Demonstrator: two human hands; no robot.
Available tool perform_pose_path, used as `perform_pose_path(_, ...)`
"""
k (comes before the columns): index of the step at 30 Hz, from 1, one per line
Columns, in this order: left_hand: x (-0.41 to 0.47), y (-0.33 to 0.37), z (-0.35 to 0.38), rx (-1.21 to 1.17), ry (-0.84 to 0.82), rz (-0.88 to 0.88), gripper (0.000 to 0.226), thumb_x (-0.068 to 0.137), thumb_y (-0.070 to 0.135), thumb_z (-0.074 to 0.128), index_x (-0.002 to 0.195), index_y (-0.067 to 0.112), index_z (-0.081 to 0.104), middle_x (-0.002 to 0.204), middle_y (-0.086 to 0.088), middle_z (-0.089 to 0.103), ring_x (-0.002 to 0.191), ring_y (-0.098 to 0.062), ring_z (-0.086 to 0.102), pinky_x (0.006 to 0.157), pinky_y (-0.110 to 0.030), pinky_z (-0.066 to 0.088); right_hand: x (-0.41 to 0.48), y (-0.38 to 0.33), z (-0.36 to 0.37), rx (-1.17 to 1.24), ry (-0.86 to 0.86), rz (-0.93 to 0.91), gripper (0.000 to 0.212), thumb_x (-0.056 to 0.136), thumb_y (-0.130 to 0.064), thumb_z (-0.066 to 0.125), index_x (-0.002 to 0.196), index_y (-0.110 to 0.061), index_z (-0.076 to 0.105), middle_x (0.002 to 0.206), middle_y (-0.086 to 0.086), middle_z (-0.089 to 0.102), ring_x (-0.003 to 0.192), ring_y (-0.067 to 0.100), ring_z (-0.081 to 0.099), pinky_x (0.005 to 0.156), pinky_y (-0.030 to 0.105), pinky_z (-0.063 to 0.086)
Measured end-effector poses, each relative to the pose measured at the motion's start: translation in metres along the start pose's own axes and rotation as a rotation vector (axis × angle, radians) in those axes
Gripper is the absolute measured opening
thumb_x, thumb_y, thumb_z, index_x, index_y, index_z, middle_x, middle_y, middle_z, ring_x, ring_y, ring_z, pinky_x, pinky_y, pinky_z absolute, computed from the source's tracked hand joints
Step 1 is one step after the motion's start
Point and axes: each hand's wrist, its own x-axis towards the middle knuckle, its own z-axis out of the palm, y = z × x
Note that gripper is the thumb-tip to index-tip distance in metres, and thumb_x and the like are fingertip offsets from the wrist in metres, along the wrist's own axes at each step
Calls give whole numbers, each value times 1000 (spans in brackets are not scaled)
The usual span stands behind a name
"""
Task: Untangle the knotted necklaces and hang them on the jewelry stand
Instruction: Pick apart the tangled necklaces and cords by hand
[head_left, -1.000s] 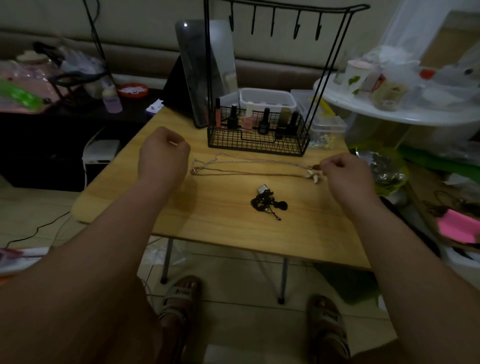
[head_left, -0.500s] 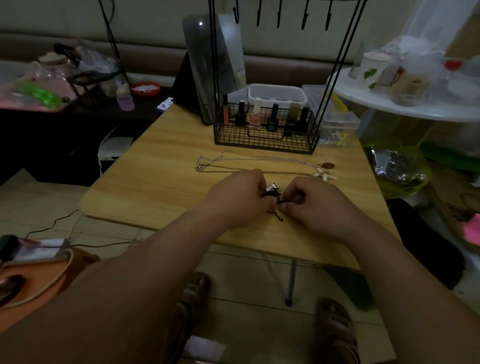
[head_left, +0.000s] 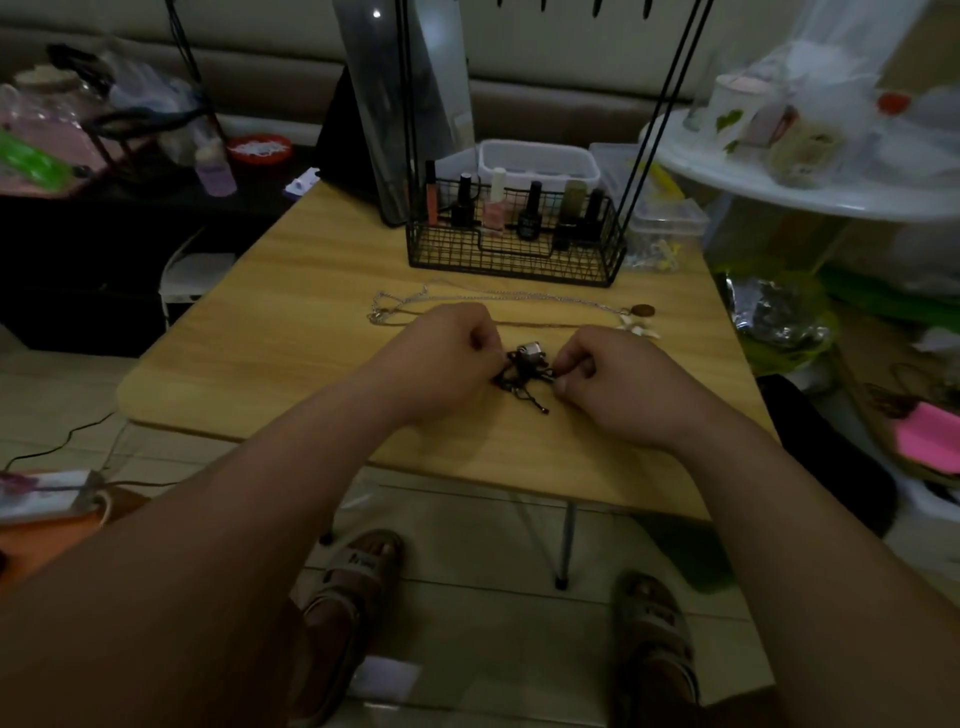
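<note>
Just in front of the stand (head_left: 511, 244), left hand (head_left: 441, 364) and right hand (head_left: 618, 387) each pinch the black knotted necklace (head_left: 522, 371), seemingly to tease it apart.

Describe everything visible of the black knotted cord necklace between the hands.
The black knotted cord necklace is a bunched tangle of thin dark cord on the light wooden table. A small silvery pendant sits at its far edge; a loose end trails nearward. The left hand and right hand pinch it from either side.
</note>
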Motion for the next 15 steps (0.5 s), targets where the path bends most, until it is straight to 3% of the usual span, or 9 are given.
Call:
perform_pose_path(4,-2,0,-5,-123,-3,-50,4,98,21,64,96,19,66,93,-2,70,90,-21,68,74,-36,56,-4,5,-7,53,18,9,8,97,-26,68,105,-24,70,96,-12,64,87,2,57,65,21,40)
perform_pose_path(8,-4,1,-7,-154,-50,-32,10,98,19,64,106,24,66,92,0,66,80,-16,61,63,-29,45,-10,4,-13,290,0,61,5,98,-22,68,102,-21,68,96,-2,74,87,12,68,69,26,49)
perform_pose_path(10,-5,2,-7,-109,-109,8,25,97,18,65,119,30,64,92,1,63,74,-11,55,59,-24,40,-12,1,-17,480,-43,70,5,99,-15,64,104,-14,66,91,3,79,81,14,73,63,25,52)
perform_pose_path(13,-6,1,-3,52,-232,133,50,92,24,74,135,38,53,107,5,55,85,-7,55,68,-20,42,-9,-4,-20,644,-64,30,6,101,-8,60,105,-10,64,86,6,78,73,14,72,59,22,51)
perform_pose_path(15,-4,1,2,149,-245,173,50,87,36,80,130,39,53,110,10,51,91,-4,53,71,-19,41,-6,-6,-20,725,-60,5,7,100,-7,59,103,-10,65,85,6,76,72,15,70,59,23,51)
